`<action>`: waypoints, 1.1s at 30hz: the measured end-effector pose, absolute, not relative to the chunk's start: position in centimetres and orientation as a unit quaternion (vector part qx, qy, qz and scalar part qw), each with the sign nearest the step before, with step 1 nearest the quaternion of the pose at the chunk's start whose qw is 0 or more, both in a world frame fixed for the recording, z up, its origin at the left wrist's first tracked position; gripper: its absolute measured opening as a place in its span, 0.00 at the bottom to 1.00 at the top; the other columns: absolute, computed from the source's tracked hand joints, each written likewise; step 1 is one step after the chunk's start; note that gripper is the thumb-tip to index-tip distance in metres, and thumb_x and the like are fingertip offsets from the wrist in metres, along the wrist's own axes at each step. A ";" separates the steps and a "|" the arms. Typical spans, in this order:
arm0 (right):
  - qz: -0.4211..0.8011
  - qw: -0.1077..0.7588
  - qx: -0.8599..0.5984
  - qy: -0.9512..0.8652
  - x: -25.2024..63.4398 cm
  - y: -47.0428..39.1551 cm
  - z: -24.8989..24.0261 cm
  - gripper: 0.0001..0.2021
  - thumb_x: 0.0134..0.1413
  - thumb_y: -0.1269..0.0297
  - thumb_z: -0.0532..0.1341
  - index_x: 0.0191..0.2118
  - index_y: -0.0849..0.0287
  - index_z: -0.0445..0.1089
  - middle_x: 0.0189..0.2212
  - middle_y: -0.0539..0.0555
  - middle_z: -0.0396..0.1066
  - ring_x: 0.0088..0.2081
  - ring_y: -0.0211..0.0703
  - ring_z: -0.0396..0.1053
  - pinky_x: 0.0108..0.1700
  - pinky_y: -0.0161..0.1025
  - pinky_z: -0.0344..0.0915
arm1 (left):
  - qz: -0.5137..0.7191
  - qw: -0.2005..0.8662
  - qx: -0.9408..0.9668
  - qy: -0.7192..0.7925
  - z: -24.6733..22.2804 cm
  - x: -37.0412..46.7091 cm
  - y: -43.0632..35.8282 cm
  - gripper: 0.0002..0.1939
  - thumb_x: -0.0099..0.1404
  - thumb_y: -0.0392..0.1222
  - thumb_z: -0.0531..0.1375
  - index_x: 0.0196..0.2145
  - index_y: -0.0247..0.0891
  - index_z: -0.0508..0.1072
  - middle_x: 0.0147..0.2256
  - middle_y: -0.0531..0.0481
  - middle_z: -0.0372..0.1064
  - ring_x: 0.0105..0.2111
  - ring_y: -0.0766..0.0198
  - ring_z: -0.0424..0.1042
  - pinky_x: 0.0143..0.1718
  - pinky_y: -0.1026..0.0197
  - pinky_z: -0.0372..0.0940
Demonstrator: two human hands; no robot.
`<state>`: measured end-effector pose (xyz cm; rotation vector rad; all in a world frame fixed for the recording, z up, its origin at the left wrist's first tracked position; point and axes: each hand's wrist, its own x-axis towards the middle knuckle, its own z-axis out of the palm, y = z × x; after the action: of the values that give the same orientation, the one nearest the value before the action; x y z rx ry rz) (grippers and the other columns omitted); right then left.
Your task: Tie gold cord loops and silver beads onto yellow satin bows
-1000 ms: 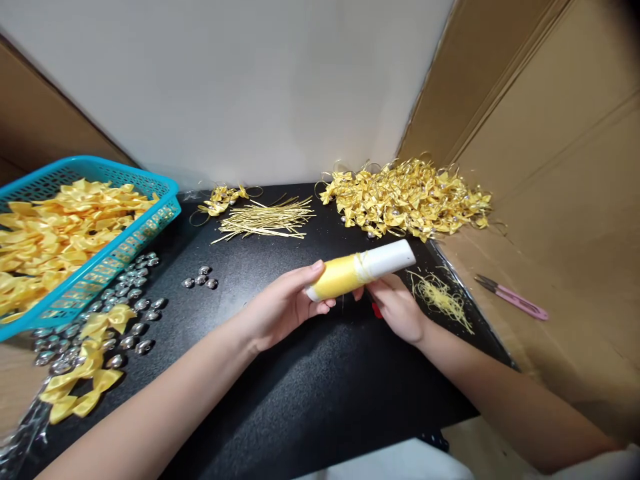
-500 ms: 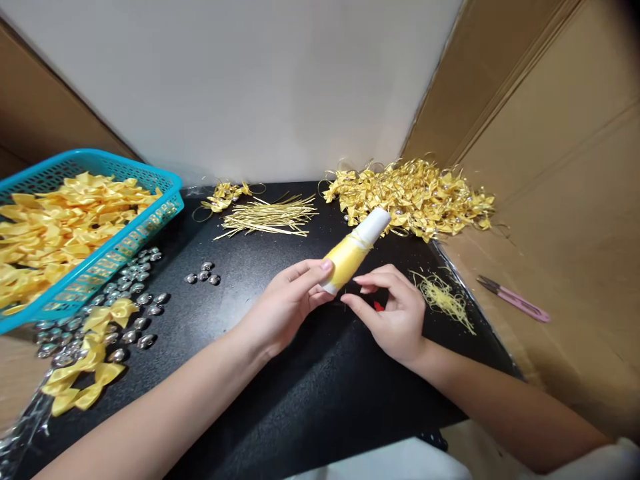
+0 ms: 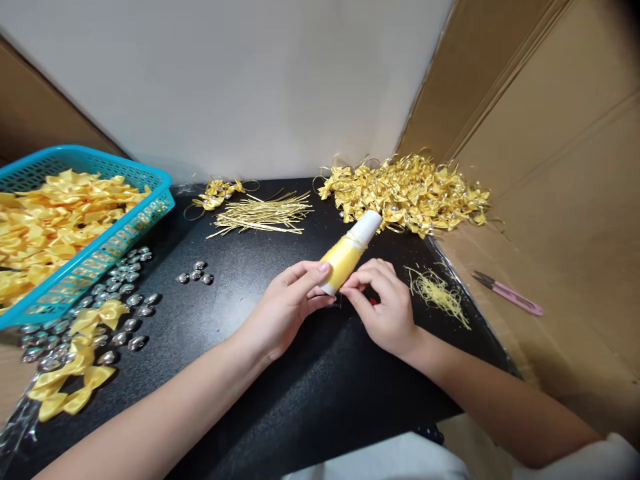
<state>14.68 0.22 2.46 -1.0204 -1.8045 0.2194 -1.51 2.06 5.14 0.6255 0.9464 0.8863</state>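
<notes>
Left hand (image 3: pixel 293 303) gripping spool (image 3: pixel 345 259) above table (image 3: pixel 280 400), fingers curled round its lower end. Right hand (image 3: pixel 383 303) pinching nearly closed beside that end, its hold unclear. Wires (image 3: pixel 265 215) lying beyond, bows (image 3: pixel 410 193) piling farther right.

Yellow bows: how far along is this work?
Apparently done: the big heap of beaded bows at the back right and a small cluster at the back left. In hand: a thread-wrapped spool in the left hand, the right hand beside it. Probably left: loose bows in the blue basket, silver beads and gold strips. I can't judge the share.
</notes>
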 end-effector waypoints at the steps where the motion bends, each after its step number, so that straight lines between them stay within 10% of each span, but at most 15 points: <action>1: 0.102 0.506 -0.417 -0.749 14.8 0.3 2.5 0.07 0.59 0.71 0.60 0.30 0.58 0.65 0.24 0.48 0.67 0.29 0.38 0.64 0.36 0.40 0.59 | 0.414 0.755 0.285 0.422 5.2 -1.6 2.2 0.19 0.52 0.50 0.71 0.35 0.33 0.75 0.32 0.49 0.72 0.31 0.69 0.71 0.32 0.70 0.71; 20: 0.373 0.474 -0.463 -0.649 17.3 3.7 1.8 0.07 0.55 0.63 0.61 0.28 0.58 0.67 0.26 0.48 0.65 0.29 0.35 0.62 0.35 0.35 0.61 | 0.128 0.850 0.369 0.354 6.0 -2.5 1.6 0.26 0.42 0.55 0.74 0.33 0.32 0.80 0.35 0.43 0.76 0.35 0.63 0.73 0.38 0.66 0.67; 33: 0.472 0.466 -0.517 -0.541 19.3 4.9 2.5 0.16 0.47 0.58 0.67 0.41 0.58 0.69 0.32 0.50 0.68 0.32 0.36 0.67 0.37 0.37 0.67 | 0.240 0.775 0.414 0.413 5.3 -1.9 1.7 0.19 0.52 0.52 0.70 0.39 0.39 0.82 0.31 0.46 0.75 0.24 0.70 0.65 0.22 0.70 0.62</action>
<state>19.25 4.90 2.48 -1.2698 -1.3282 1.1601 -1.90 1.69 5.30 0.8958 0.8938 0.5201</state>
